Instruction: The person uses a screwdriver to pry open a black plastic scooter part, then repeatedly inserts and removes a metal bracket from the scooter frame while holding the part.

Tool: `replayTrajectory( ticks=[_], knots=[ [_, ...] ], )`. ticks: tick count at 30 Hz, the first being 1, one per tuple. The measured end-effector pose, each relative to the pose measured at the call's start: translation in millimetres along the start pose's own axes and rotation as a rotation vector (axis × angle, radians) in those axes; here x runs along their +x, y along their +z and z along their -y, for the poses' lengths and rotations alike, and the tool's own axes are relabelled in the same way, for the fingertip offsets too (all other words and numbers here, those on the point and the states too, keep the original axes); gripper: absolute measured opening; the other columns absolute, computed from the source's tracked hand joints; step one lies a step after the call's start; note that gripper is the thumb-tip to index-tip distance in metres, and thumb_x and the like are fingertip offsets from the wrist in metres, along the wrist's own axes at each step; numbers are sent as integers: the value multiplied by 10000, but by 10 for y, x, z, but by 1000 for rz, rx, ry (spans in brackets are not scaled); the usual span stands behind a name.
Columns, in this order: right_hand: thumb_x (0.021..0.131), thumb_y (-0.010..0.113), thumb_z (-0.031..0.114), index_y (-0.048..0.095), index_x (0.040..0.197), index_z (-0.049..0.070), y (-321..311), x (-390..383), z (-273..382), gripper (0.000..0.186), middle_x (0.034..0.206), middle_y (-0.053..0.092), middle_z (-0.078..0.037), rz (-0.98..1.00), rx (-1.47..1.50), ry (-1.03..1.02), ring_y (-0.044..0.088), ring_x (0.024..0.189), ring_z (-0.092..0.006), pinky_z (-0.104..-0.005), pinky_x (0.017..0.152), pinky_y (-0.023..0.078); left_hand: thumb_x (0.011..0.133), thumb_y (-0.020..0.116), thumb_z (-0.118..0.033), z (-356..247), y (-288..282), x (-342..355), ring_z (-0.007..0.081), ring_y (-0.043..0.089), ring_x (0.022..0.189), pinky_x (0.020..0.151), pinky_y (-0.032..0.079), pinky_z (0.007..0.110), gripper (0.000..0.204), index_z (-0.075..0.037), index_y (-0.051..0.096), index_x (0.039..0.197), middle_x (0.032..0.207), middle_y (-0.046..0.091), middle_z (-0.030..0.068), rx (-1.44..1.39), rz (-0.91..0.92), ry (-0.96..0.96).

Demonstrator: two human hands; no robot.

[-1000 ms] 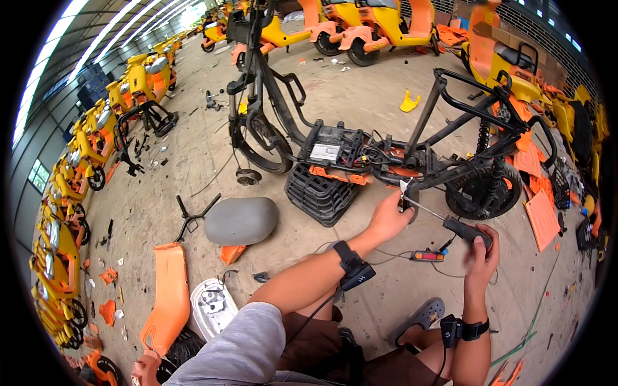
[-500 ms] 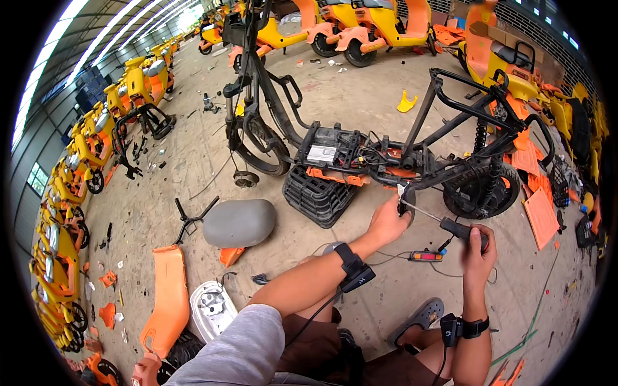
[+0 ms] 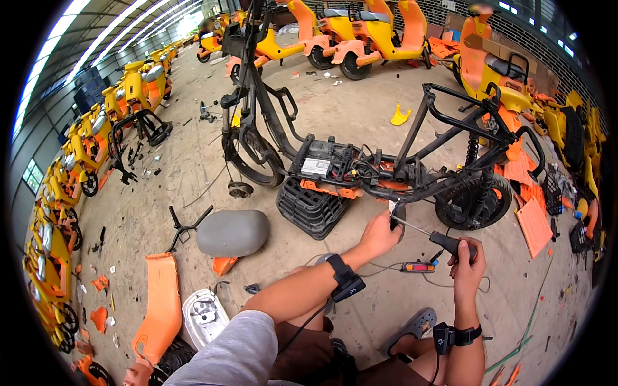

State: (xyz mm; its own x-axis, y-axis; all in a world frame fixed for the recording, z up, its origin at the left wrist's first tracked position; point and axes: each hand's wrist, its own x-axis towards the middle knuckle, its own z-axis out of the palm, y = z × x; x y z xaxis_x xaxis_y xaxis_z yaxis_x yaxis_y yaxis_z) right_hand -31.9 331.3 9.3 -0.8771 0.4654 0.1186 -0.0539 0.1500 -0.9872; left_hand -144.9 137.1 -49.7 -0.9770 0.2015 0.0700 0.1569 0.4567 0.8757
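Observation:
My right hand point(image 3: 468, 260) is closed round the black handle of a screwdriver point(image 3: 444, 242), its shaft pointing left. The tip of that shaft meets a small black part with a pale metal piece point(image 3: 397, 213) beside the stripped scooter frame point(image 3: 430, 186). My left hand point(image 3: 381, 235) grips this part, its fingers partly hidden behind it; I cannot make out exactly what the part is. On the frame's floor section lies a silver box point(image 3: 315, 166) among loose wires. A small red-and-yellow light unit point(image 3: 418, 267) on a cable rests on the floor below the screwdriver.
A black basket point(image 3: 312, 209) lies against the frame. To the left are a grey seat point(image 3: 233, 233), an orange panel point(image 3: 161, 302) and a white tray-like cover point(image 3: 205, 316). Yellow scooters point(image 3: 380, 32) stand behind and along the left; orange panels point(image 3: 534, 225) lie at right.
The view has shifted slightly, so the scene sits a little lower and further left. Both hands keep their holds, with the screwdriver still against the black part.

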Motion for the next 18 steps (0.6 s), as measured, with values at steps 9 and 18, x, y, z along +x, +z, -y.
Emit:
replayTrajectory(
  ticks=[9, 18],
  knots=[
    [959, 567, 241, 580, 1037, 16, 29, 11, 3, 239, 595, 551, -8, -11, 8, -2, 416, 438, -30, -192, 399, 300, 839, 629, -210, -33, -31, 3, 380, 640, 768, 699, 485, 433, 296, 46, 578, 980, 804, 653, 221, 17, 34, -26],
    [952, 582, 247, 583, 1035, 21, 25, 5, -12, 241, 590, 545, -6, -3, 5, 1, 429, 444, -32, -193, 401, 303, 856, 607, -222, 35, -10, 6, 393, 636, 785, 716, 480, 446, 295, 43, 586, 981, 806, 655, 220, 3, 55, -25]
  ],
)
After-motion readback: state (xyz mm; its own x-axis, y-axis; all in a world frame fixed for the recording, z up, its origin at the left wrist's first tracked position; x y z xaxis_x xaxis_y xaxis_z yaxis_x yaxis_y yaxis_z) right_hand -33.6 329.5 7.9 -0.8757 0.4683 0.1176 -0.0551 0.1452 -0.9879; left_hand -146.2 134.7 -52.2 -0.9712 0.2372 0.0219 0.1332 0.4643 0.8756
